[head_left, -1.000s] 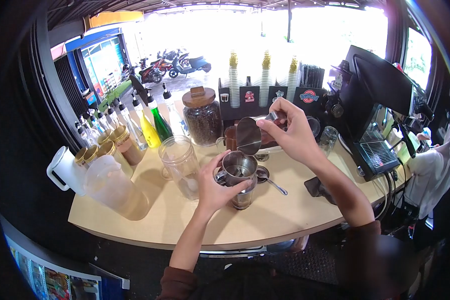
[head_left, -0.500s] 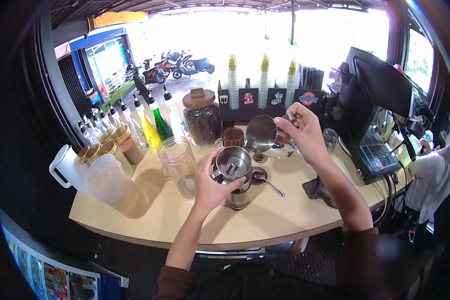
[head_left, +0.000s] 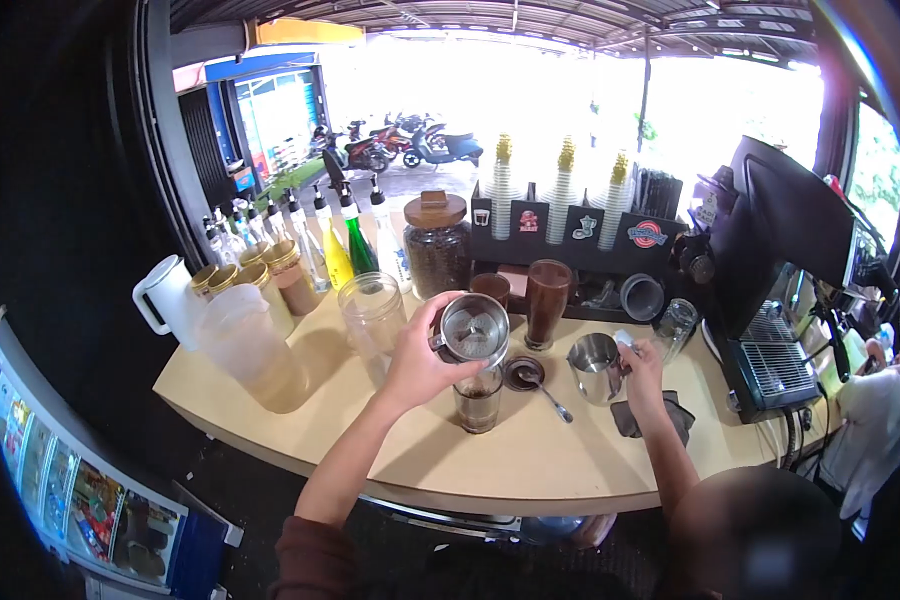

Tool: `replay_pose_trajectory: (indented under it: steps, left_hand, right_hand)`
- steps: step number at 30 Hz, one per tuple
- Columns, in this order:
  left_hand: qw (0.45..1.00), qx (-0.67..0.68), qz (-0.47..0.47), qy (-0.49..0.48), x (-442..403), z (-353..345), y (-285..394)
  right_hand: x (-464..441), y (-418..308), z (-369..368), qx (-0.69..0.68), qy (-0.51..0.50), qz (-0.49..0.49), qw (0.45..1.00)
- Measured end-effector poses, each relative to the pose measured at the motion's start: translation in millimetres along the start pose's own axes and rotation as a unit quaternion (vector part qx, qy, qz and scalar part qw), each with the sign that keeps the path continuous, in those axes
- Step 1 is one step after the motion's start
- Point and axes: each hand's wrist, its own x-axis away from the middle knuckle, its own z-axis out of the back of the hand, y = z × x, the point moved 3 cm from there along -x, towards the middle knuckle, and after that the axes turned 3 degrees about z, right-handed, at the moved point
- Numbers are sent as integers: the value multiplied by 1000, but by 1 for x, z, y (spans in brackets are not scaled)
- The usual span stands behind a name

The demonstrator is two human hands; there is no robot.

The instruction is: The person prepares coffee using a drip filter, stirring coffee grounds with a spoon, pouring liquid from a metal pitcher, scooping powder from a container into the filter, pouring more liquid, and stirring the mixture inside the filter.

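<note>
My left hand (head_left: 422, 350) is wrapped round a small stainless steel cup (head_left: 473, 330) with a side handle. It is tilted so that I look into it; its contents are hard to make out. Just below is a clear glass (head_left: 478, 405) with some dark liquid in the bottom. Whether cup and glass touch, I cannot tell. Farther right, my right hand (head_left: 644, 372) grips the handle of a steel milk pitcher (head_left: 596, 370), which is at the tabletop beside a dark cloth (head_left: 660, 418). Between them, a spoon (head_left: 552, 402) rests in a small dark dish (head_left: 523, 374).
Behind stand a tall glass of brown drink (head_left: 547, 305), a brown mug (head_left: 492, 288) and a jar of coffee beans (head_left: 437, 250). Clear and plastic jugs (head_left: 255, 350) and pump bottles (head_left: 360, 245) line the left. An espresso machine (head_left: 770, 345) and another person's sleeve (head_left: 870, 400) are right.
My right hand has lowered the pitcher from above the drinks to the tabletop at the right, uncovering the tall brown drink. My left hand still holds the steel cup over the glass. The view has shifted.
</note>
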Motion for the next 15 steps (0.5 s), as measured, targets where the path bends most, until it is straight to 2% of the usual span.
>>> replay_pose_trajectory:
  steps: [2, 3, 9, 15]
  left_hand:
    - [1000, -6, -4, -11, -1, -2, 4]
    - [1000, -20, -4, -9, 0, -2, 5]
    - [999, -5, 8, 33, 9, -1, -1]
    - [996, 30, 19, 79, 10, -11, -20]
  right_hand:
    - [-1, 31, 17, -46, 36, 2, 998]
    - [8, 22, 9, -89, 55, -34, 994]
    - [13, 54, 20, -166, 87, -29, 982]
    - [19, 64, 27, -67, 101, 2, 993]
